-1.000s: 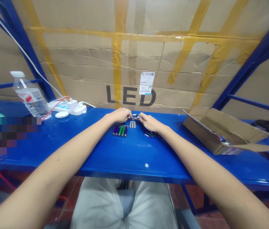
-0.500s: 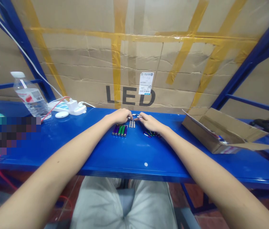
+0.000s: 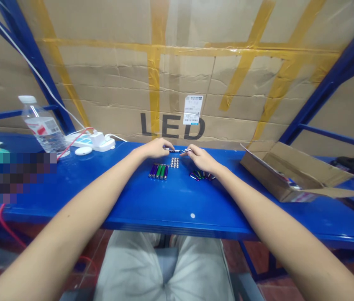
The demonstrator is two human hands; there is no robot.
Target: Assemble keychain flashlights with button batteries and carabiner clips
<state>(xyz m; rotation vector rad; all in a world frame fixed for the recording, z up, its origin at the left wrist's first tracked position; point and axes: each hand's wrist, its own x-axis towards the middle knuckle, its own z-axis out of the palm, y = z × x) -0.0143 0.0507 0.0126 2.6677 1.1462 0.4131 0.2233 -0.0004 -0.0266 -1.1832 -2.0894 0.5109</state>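
Note:
My left hand [image 3: 158, 149] is closed at the back of the blue table, its fingertips pinching one end of a slim dark and silver piece [image 3: 174, 151]. Facing it, my right hand [image 3: 199, 158] is closed on a small silver piece [image 3: 188, 150] too tiny to make out. The fingertips of both hands are a short gap apart. Just in front lie rows of small round silver button cells [image 3: 174, 162]. To their left, several purple and green metallic tubes [image 3: 158, 171] are lined up side by side. Coloured carabiner clips [image 3: 199, 175] lie beneath my right wrist.
An open cardboard box [image 3: 285, 175] stands to the right, with small items inside. At left are a water bottle [image 3: 43, 127], a white power strip [image 3: 103, 143] and a round white object [image 3: 83, 151]. A large taped carton [image 3: 117, 88] walls off the back.
My left fingers have lifted away from the button cells, moving slightly back, so the cells and the dark piece show more fully. My right hand has shifted slightly right.

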